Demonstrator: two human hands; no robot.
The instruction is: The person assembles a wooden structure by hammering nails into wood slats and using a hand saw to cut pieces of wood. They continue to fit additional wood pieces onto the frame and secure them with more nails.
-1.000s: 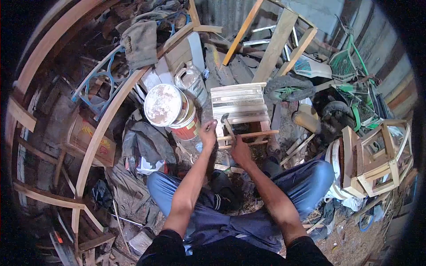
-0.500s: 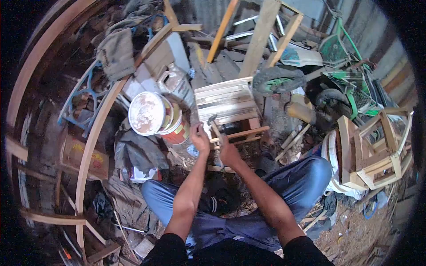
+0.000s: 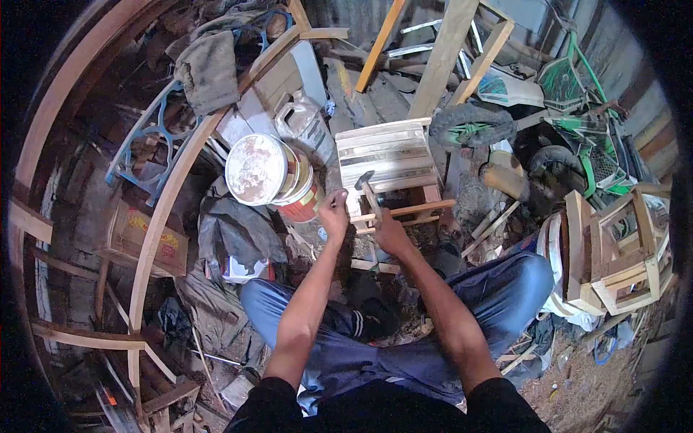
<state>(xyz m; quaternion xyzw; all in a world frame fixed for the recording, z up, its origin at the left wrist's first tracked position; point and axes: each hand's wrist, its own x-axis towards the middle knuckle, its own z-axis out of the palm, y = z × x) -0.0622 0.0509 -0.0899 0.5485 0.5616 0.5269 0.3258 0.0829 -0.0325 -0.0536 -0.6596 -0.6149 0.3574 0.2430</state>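
Two bare hands work close together over a small slatted wooden frame (image 3: 388, 153), which stands on the littered ground just beyond the person's knees, in the middle of the scene. The right hand (image 3: 390, 232) has its fingers wrapped around the handle of a hammer (image 3: 369, 193) – its metal head lies at the far end of the handle, over the near left part of the slats. The left hand (image 3: 333, 216) is at the frame's near left corner, fingers curled; whether they pinch something small or only press together, I cannot tell. A wooden bar (image 3: 422, 208) runs across the near side of the frame, just beyond the right hand. To the left of the frame stand a white-lidded bucket (image 3: 255, 170) and, farther off, a dirty plastic jug (image 3: 306, 127). A knobbly tyre (image 3: 473, 126) with a green hub lies just to the far right of the slats. Well to the right is another wooden framework (image 3: 622, 252) – open-sided, its pieces joined at angles – near the person's right knee.
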